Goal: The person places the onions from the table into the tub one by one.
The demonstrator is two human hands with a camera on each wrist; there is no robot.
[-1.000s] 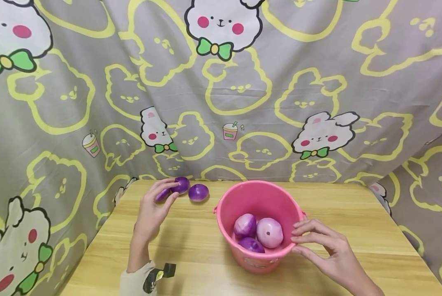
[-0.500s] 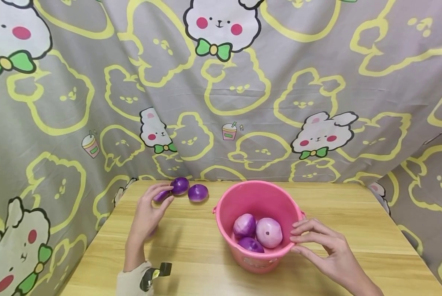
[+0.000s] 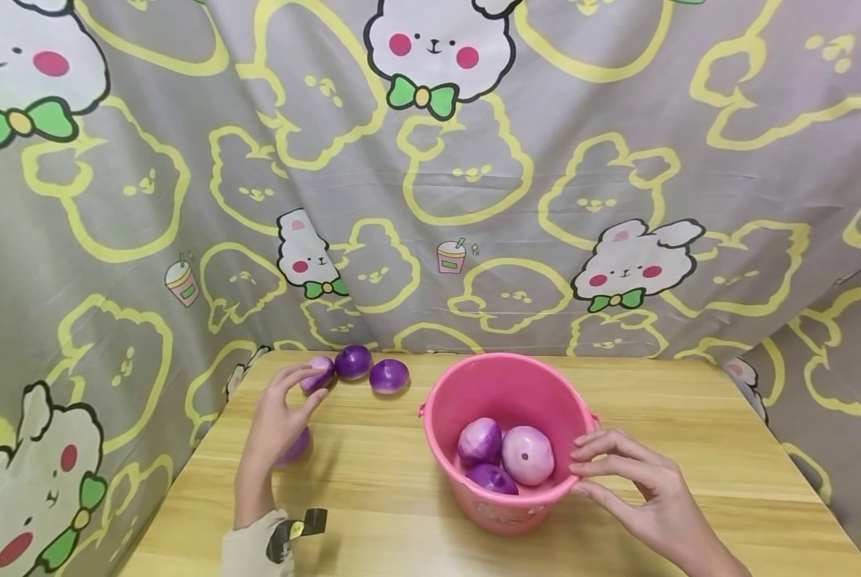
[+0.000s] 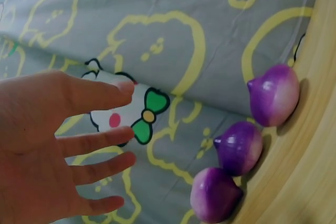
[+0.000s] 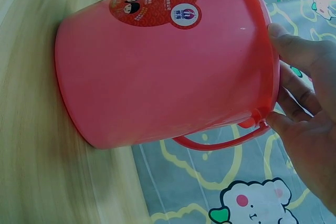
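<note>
My left hand (image 3: 275,425) hovers over the left part of the table, fingers extended and apart, with nothing in its grasp. Near its fingertips lies a purple onion (image 3: 318,375), in a row with a second onion (image 3: 353,362) and a third onion (image 3: 389,376). Another onion (image 3: 298,447) is partly hidden behind this hand. In the left wrist view the palm and spread fingers (image 4: 102,174) are bare. My right hand (image 3: 642,489) grips the rim of a pink bucket (image 3: 505,525) at its right side. Inside are a pale onion (image 3: 528,455) and two darker onions (image 3: 480,440).
The wooden table (image 3: 653,401) runs back to a grey patterned curtain (image 3: 502,232), which also hangs along both sides. The bucket's red handle (image 5: 220,144) hangs down beside the rim. A black strap (image 3: 280,541) sits around the left wrist.
My left hand has drawn back to the left, away from the row of onions, uncovering more of the leftmost one and the onion behind the hand. The right hand and bucket stay put.
</note>
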